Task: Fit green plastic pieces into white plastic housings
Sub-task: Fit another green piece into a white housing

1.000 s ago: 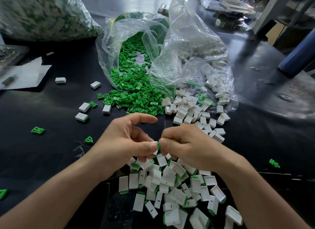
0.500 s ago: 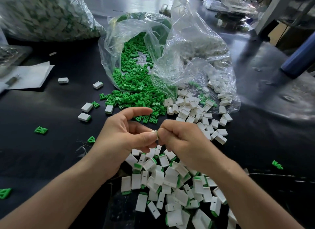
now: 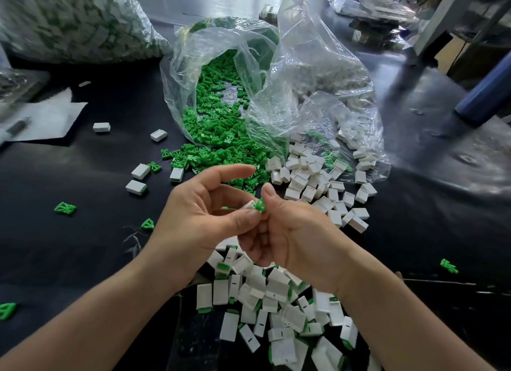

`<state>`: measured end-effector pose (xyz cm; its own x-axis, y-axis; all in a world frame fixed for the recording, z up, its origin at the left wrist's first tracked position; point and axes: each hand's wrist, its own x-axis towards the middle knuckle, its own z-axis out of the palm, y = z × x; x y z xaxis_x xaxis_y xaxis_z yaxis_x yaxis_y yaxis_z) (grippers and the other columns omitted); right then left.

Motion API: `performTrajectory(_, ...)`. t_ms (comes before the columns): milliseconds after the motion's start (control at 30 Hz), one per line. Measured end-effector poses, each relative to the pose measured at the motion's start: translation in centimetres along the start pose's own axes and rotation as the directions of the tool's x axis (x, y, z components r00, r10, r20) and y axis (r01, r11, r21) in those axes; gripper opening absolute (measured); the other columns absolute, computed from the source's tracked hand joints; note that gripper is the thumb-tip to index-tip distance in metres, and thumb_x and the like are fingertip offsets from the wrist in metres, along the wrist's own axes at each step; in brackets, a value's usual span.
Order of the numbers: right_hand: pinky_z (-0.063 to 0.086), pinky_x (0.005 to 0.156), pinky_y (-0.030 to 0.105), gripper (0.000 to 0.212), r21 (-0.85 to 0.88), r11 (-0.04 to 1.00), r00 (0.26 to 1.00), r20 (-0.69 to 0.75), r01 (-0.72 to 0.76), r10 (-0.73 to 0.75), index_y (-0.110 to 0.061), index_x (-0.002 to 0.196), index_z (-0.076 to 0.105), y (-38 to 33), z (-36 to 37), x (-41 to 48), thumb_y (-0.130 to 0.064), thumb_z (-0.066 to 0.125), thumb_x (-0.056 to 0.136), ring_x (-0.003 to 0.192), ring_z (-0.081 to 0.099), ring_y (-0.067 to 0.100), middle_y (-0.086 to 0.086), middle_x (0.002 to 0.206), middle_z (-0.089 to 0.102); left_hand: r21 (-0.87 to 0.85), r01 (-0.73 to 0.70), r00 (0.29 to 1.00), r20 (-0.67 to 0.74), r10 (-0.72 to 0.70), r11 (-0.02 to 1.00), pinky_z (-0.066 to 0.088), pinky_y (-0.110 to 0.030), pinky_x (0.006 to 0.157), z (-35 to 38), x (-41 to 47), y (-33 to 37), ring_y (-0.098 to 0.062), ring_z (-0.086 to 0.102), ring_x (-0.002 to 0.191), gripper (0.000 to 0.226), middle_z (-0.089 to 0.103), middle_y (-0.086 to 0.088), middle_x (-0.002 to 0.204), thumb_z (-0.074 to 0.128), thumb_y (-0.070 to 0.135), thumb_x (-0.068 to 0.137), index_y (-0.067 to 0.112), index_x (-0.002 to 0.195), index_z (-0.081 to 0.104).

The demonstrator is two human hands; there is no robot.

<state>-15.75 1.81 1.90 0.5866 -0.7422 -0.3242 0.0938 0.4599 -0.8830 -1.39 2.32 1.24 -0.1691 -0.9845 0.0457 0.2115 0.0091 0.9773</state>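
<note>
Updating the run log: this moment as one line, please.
step: fitting | left hand: pinches housing | right hand: pinches green piece at housing | seated: not yet | finished pile: below hands

Both bare forearms reach in from the bottom corners and converge at mid-frame, where the two hands meet, fingertips touching, raised above the bench. The left forearm rises from the lower left, and the left hand is turned palm inward. Its index finger stretches forward in a loose arc, while its thumb and the lower fingers pinch a white housing. The right forearm comes from the lower right. The right hand shows its back, thumb tip pointing up, pinching a green piece against the housing's end. Its remaining fingers curl under the palm.
</note>
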Motion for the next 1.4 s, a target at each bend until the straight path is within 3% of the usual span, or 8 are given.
performTrajectory(333, 0.027, 0.049, 0.020, 0.044, -0.148, 0.985, 0.989, -0.132, -0.084, 0.065, -0.013, 0.067, 0.046, 0.4, 0.6, 0.0, -0.047, 0.030, 0.092, 0.049, 0.035, 0.008, -0.004, 0.053, 0.044, 0.155, -0.024, 0.999, 0.027, 0.020, 0.988, 0.057, -0.035, 0.062, -0.3, -0.3, -0.1, -0.024, 0.069, 0.064, 0.060, 0.071, -0.014, 0.074, 0.074, 0.018, 0.051, 0.018, 0.110, 0.061)
performTrajectory(733, 0.025, 0.043, 0.017, 0.048, -0.183, 0.974, 0.981, -0.163, -0.133, 0.104, -0.014, 0.063, 0.044, 0.5, 0.8, -0.1, -0.047, 0.028, 0.095, 0.042, 0.033, 0.005, -0.008, 0.047, 0.042, 0.249, -0.069, 0.997, 0.038, 0.061, 0.966, 0.056, -0.025, 0.069, -0.2, -0.4, 0.1, -0.018, 0.070, 0.073, 0.063, 0.072, -0.008, 0.076, 0.073, 0.014, 0.054, 0.026, 0.114, 0.058)
performTrajectory(833, 0.026, 0.045, 0.018, 0.042, -0.104, 0.986, 0.989, -0.075, -0.133, 0.126, -0.011, 0.079, 0.047, 0.4, 0.6, 0.0, -0.051, 0.034, 0.087, 0.046, 0.035, 0.005, -0.005, 0.054, 0.043, 0.176, -0.037, 0.999, 0.039, 0.031, 0.984, 0.056, -0.027, 0.059, -0.2, -0.4, 0.3, -0.022, 0.069, 0.063, 0.064, 0.071, -0.012, 0.074, 0.073, 0.012, 0.051, 0.023, 0.112, 0.059)
performTrajectory(933, 0.027, 0.050, 0.021, 0.047, -0.005, 0.994, 0.993, 0.045, -0.112, 0.112, -0.013, 0.077, 0.047, 0.0, 0.4, -0.1, -0.058, 0.032, 0.074, 0.051, 0.038, 0.006, -0.004, 0.059, 0.046, 0.124, -0.014, 0.999, 0.045, 0.008, 0.992, 0.052, -0.026, 0.050, -0.4, -0.2, 0.6, -0.022, 0.066, 0.055, 0.066, 0.071, -0.013, 0.073, 0.074, 0.013, 0.048, 0.018, 0.112, 0.060)
performTrajectory(1067, 0.027, 0.050, 0.020, 0.042, 0.008, 0.996, 0.995, 0.034, -0.094, 0.093, -0.024, 0.065, 0.062, 0.2, 0.6, -0.1, -0.055, 0.036, 0.074, 0.049, 0.036, 0.005, -0.006, 0.057, 0.044, 0.205, -0.037, 0.997, 0.071, 0.023, 0.978, 0.053, -0.025, 0.056, -0.7, -0.2, 0.6, -0.018, 0.067, 0.058, 0.068, 0.071, -0.011, 0.073, 0.085, 0.005, 0.052, 0.022, 0.113, 0.060)
performTrajectory(1200, 0.023, 0.048, 0.020, 0.037, 0.008, 0.994, 0.993, -0.034, -0.113, 0.114, -0.015, 0.069, 0.045, 0.4, 0.9, 0.0, -0.052, 0.039, 0.073, 0.047, 0.031, 0.005, -0.008, 0.052, 0.040, 0.294, -0.074, 0.997, 0.049, 0.062, 0.953, 0.056, -0.030, 0.067, -0.7, -0.3, 0.1, -0.016, 0.069, 0.067, 0.062, 0.071, -0.003, 0.072, 0.074, 0.010, 0.056, 0.033, 0.112, 0.058)
performTrajectory(1300, 0.021, 0.048, 0.021, 0.039, 0.011, 0.993, 0.991, -0.058, -0.117, 0.117, -0.016, 0.066, 0.050, 0.5, 1.0, -0.1, -0.049, 0.038, 0.083, 0.049, 0.029, 0.006, -0.007, 0.052, 0.038, 0.339, -0.094, 0.995, 0.048, 0.083, 0.936, 0.057, -0.032, 0.071, -0.6, -0.4, 0.1, -0.014, 0.070, 0.073, 0.063, 0.071, 0.002, 0.073, 0.073, 0.012, 0.057, 0.037, 0.113, 0.056)
performTrajectory(1400, 0.019, 0.048, 0.020, 0.042, 0.037, 0.994, 0.992, -0.066, -0.105, 0.107, -0.013, 0.101, 0.067, 0.6, 1.3, 0.0, -0.041, 0.038, 0.090, 0.052, 0.024, 0.008, -0.006, 0.053, 0.034, 0.377, -0.115, 0.993, 0.054, 0.103, 0.919, 0.057, -0.028, 0.069, -0.5, -0.4, 0.2, -0.011, 0.069, 0.072, 0.063, 0.071, 0.005, 0.073, 0.074, 0.014, 0.058, 0.037, 0.113, 0.056)
